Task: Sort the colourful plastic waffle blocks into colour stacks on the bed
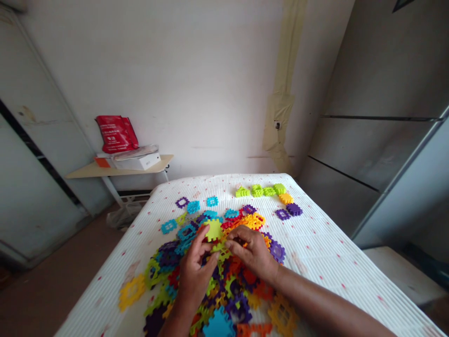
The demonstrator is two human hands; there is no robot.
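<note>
Both hands were in close together near the bottom middle of the frame, with the left hand [196, 267] and right hand [253, 252] pinching a lime-green plastic waffle block [213, 230] between them — fingers clamped on it from either side. It sat just above a messy pile of interlocking tiles [250, 290] in purple, red, orange, blue and yellow, all spread on a white ribbed bed [319, 248] with red specks. Further up, a row of joined green blocks [260, 191] lay apart from the heap — and at upper left, a red bag [117, 134] sat on a white box [140, 162] on a small shelf [84, 172].
</note>
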